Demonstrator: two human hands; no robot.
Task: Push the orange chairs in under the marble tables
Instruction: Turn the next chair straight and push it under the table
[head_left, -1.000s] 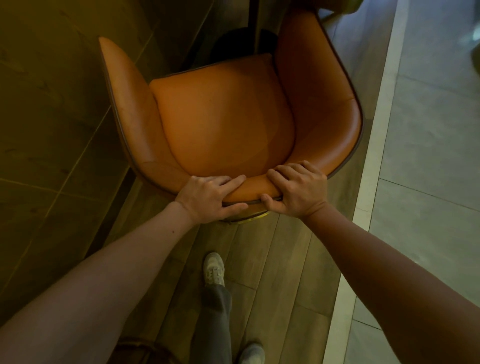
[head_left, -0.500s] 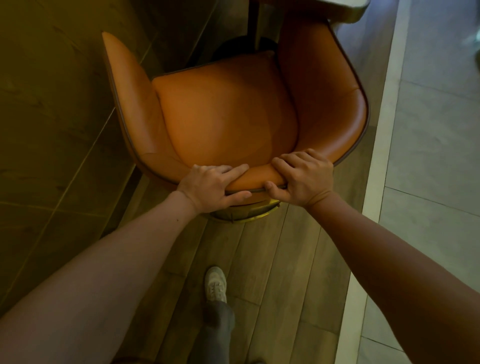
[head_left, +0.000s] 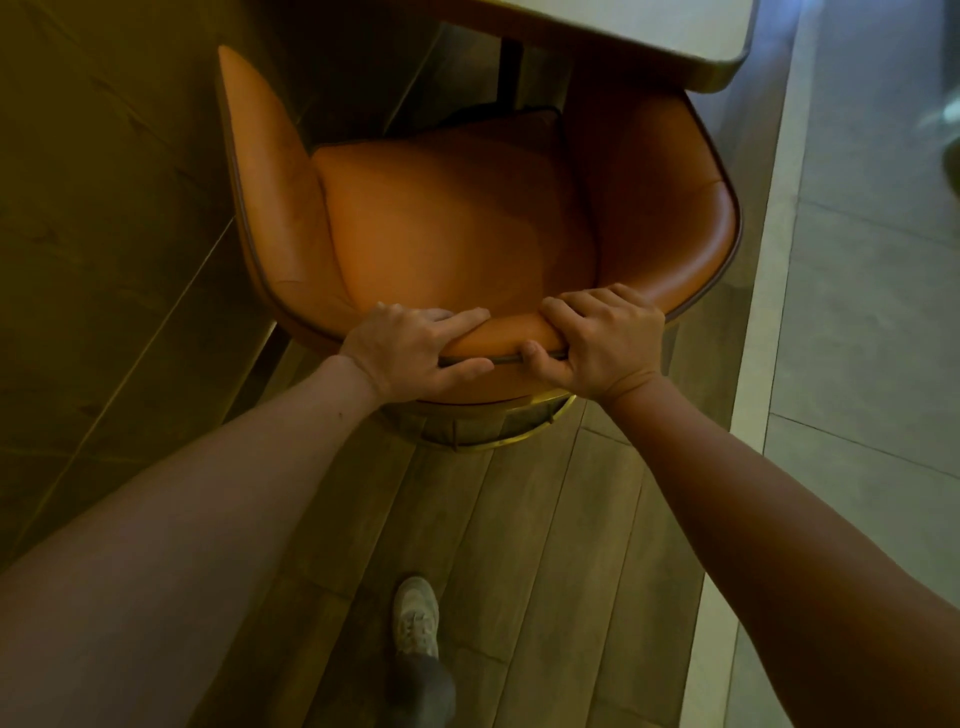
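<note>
An orange chair (head_left: 457, 228) with a curved shell back fills the upper middle of the head view, seen from behind and above. My left hand (head_left: 410, 348) grips the top edge of its backrest left of centre. My right hand (head_left: 605, 340) grips the same edge just to the right, thumb under the rim. A marble table (head_left: 649, 36) reaches in from the top right; its rounded corner overhangs the chair's right armrest. The dark table leg (head_left: 509, 73) stands beyond the seat's front. A gold ring base (head_left: 498, 426) shows under the backrest.
A dark panelled wall (head_left: 104, 208) runs close along the chair's left side. Wooden planks (head_left: 519, 545) lie underfoot, with my shoe (head_left: 415, 618) on them. A pale stone strip (head_left: 748, 364) and grey tiles (head_left: 872, 312) border the right.
The chair has slid forward toward the table, whose top now covers the chair's right armrest. Both hands stayed on the backrest. My foot has stepped forward behind it.
</note>
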